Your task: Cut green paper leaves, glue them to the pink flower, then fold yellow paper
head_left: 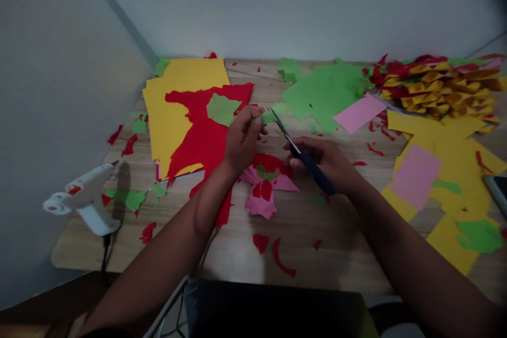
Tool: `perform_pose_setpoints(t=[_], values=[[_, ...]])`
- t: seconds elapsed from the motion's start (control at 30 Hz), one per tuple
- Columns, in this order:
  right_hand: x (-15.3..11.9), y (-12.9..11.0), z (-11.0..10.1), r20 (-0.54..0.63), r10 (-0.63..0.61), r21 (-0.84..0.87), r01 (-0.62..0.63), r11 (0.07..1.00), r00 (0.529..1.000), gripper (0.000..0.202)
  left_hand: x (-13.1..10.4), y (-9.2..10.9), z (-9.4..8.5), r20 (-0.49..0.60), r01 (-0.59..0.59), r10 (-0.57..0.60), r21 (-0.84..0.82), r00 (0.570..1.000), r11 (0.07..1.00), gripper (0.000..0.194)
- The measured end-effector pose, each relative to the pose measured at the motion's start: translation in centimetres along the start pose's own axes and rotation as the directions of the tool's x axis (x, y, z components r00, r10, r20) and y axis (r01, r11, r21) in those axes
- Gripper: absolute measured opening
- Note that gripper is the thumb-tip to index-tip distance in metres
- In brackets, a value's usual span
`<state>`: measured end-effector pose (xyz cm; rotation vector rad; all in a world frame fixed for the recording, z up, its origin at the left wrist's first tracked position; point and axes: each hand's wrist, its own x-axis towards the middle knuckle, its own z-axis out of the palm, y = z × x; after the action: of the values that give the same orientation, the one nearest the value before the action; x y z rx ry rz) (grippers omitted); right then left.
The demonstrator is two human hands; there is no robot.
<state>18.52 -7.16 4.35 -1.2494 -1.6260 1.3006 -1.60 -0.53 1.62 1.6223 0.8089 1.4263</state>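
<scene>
My left hand (pixel 246 132) pinches a small piece of green paper (pixel 274 113) over the middle of the table. Dark-handled scissors (pixel 311 166) are in my right hand (pixel 322 161), their blades pointing up and left at the green piece. Whether the blades touch the paper I cannot make out. Just below my hands lies a pink folded paper shape (pixel 261 203) with red and green bits on it. A large cut sheet of red paper (pixel 206 140) spreads under and beside my left forearm, with a green scrap (pixel 222 109) on top.
A white hot glue gun (pixel 89 195) stands at the left, its cord running off the table edge. Yellow sheets (pixel 190 71) lie behind the red paper. Green paper (pixel 325 92), a pink rectangle (pixel 358 112) and a pile of folded yellow paper (pixel 439 84) sit farther right.
</scene>
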Motion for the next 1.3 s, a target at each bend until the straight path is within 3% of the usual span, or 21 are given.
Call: perform_pose_setpoints(t=[0.33,0.6,0.9,1.07,1.3], values=[[0.2,0.2,0.1,0.064,0.119,0.097,-0.125,0.987,0.991,0.051,-0.2,0.0,0.0,0.002,0.058,-0.058,0.023,0.998,0.998,0.032],[0.3,0.5,0.1,0.059,0.107,0.075,-0.111,0.991,0.992,0.051,-0.1,0.2,0.0,-0.014,0.055,-0.055,0.005,0.998,0.998,0.031],[0.4,1.0,0.2,0.09,0.218,0.143,-0.229,0.963,0.972,0.058,0.1,-0.2,-0.6,-0.063,0.013,-0.009,0.072,0.998,0.997,0.028],[0.4,0.8,0.3,0.106,0.235,0.181,-0.252,0.951,0.966,0.059,0.4,0.2,-0.7,-0.011,-0.042,0.042,0.039,0.999,0.998,0.036],[0.4,0.7,0.1,0.113,0.215,0.173,-0.232,0.957,0.97,0.056,0.2,0.3,-0.5,-0.021,0.084,-0.085,-0.018,0.996,0.996,0.033]])
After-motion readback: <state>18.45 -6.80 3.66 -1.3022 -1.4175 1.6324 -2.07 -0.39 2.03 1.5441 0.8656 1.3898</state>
